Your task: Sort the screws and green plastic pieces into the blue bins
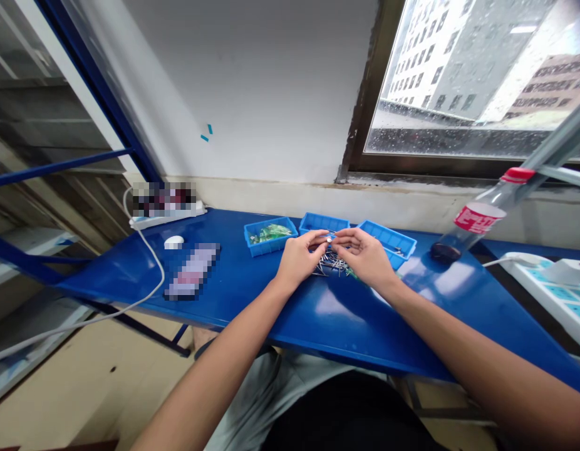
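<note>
My left hand (300,254) is closed in a pinch, its fingertips at a small shiny metal piece with a round end (329,239). My right hand (364,254) meets it from the other side, fingers curled and pinching at the same piece; how much each hand grips is too small to tell. Under the hands lies a loose pile of thin silvery metal pins (337,264) on the blue table (252,294). Just behind stand a middle blue bin (313,220), partly hidden by my fingers, and a right blue bin (386,233) with a few small parts inside.
A left blue bin (257,250) holds green-and-clear pieces. Further left lie a white mouse-shaped object (174,242), a blurred flat item (193,270) and a white cable (158,263). On the right stand a bottle with a red cap (478,216) and a white power strip (553,285).
</note>
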{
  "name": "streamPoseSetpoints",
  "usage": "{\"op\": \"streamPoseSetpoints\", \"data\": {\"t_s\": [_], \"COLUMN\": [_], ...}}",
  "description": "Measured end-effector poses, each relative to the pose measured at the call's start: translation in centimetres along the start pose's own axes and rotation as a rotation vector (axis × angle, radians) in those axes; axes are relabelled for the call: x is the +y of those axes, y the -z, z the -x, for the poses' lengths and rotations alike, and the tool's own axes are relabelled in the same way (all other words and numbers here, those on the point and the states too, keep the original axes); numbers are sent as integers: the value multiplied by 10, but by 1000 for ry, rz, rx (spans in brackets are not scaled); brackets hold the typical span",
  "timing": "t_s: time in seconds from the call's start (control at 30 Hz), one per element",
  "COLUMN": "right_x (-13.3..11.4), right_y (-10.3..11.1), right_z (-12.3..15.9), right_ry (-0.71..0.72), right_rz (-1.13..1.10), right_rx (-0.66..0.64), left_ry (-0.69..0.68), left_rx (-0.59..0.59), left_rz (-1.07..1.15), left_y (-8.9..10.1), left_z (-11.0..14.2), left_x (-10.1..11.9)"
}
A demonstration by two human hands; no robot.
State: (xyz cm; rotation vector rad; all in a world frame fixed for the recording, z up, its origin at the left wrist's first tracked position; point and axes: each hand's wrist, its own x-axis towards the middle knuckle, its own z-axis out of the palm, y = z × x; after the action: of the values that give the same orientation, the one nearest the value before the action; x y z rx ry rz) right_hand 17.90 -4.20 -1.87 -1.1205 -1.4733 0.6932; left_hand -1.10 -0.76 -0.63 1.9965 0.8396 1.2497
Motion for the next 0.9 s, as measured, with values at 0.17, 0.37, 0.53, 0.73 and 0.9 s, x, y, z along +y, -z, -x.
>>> {"op": "streamPoseSetpoints", "data": {"t_s": [0.17, 0.37, 0.53, 0.73, 0.9], "right_x": [-1, 0, 1, -1, -1], "right_y": [1, 0, 0, 0, 1], "right_z": [0, -1, -1, 0, 0], "right_ry": [6, 5, -2, 2, -3], "right_rz": [31, 25, 21, 23, 13], "right_rx": [12, 2, -4, -1, -2], "left_ry": [-4, 11, 22, 41, 63], "left_rx": [94, 161, 169, 136, 114], "left_rz": [-3, 28, 88, 249, 320], "left_y": [3, 4, 4, 1, 0], "left_z": [-3, -4, -5, -4, -4], "left_x": [4, 5, 5, 2, 0]}}
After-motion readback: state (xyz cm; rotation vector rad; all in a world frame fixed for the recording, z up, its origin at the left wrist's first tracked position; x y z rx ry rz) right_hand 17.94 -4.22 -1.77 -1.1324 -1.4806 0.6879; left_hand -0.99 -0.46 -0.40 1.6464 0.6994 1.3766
